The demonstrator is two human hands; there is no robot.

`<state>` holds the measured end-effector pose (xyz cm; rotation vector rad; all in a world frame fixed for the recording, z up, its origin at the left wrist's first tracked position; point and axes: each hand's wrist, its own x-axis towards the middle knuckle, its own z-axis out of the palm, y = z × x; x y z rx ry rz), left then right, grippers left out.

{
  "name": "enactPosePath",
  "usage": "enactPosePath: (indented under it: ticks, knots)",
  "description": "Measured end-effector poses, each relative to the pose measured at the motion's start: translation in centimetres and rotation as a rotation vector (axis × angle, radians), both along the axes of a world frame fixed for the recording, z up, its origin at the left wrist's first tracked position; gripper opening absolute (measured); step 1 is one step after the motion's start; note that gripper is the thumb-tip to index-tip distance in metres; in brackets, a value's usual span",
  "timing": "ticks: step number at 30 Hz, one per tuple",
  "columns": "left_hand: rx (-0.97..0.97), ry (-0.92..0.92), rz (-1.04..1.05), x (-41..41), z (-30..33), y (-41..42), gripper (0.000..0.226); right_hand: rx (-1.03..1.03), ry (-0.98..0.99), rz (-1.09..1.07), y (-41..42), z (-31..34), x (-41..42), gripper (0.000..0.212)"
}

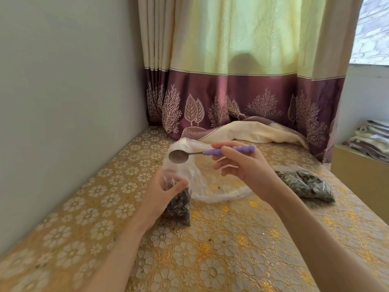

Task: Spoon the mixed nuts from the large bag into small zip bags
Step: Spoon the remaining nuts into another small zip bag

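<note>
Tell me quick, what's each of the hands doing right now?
Left hand: grips the small zip bag of nuts.
Right hand: pinches the purple-handled spoon.

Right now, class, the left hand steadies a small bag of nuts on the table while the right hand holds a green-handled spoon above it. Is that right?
Not quite. In the head view the spoon held by the right hand has a purple handle, not green. The left hand does steady the small bag on the table.
</note>
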<state>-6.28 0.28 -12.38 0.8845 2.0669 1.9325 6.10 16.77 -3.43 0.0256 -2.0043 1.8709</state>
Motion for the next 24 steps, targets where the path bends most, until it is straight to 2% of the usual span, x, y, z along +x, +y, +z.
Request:
enactPosePath:
  ticks: [2,5,8,11,16,18,21,24]
  knots:
    - [-0.027,0.005,0.003,-0.1,-0.1,-0.1,0.061,0.025,-0.008,0.011,0.1,-0.3,-0.1,0.020]
    - [-0.066,-0.018,-0.012,-0.2,-0.4,-0.3,0.049,-0.130,0.046,-0.008,0.7,-0.6,-0.2,0.019]
    - [-0.098,-0.018,-0.037,-0.3,-0.4,-0.9,0.037,-0.291,0.070,-0.101,2.3,-1.3,0.2,0.031]
    - [-0.132,0.009,-0.076,-0.7,-0.3,-1.3,0.034,-0.309,0.005,-0.210,3.9,-3.3,1.0,0.038]
    - [-0.231,0.016,-0.218,-0.4,-0.3,-1.5,0.055,-0.294,-0.140,-0.449,5.7,-7.3,2.4,0.033]
    - [-0.230,0.017,-0.217,-0.2,-0.2,-1.5,0.054,-0.323,-0.173,-0.496,6.1,-8.5,2.7,0.034]
    - [-0.071,-0.101,-0.197,0.5,0.2,-1.1,0.045,-0.212,-0.238,-0.569,6.2,-9.7,2.6,0.033]
    - [0.019,-0.111,-0.133,1.4,0.6,-0.2,0.042,0.098,-0.366,-0.815,6.4,-10.1,2.0,0.027]
